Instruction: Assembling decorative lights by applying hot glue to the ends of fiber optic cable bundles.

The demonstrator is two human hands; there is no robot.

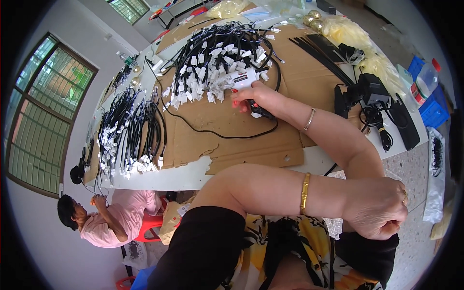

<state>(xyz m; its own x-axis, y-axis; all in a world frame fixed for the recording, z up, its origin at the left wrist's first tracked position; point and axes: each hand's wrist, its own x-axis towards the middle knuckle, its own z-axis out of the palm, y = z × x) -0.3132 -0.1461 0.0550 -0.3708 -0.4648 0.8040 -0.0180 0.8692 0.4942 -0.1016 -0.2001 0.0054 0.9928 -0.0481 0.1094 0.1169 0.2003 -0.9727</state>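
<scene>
My right hand (256, 99) is wrapped round the handle of a white and black glue gun (245, 79) with red parts. The gun's nozzle end points left, over a big heap of black cables (220, 50) with white connectors. From that area a black cord (227, 137) curves across the cardboard. My left arm crosses in front of my body, and my left hand (377, 208) is closed in a fist against my right upper arm. What its fingers hold, if anything, is hidden.
Cardboard (246, 152) covers much of the white table (188, 180). A second cable bundle (130, 130) lies at the left. On the right are black strips (321, 58), a black device (372, 89) and a plastic bottle (425, 82). A person in pink (113, 217) sits at the left.
</scene>
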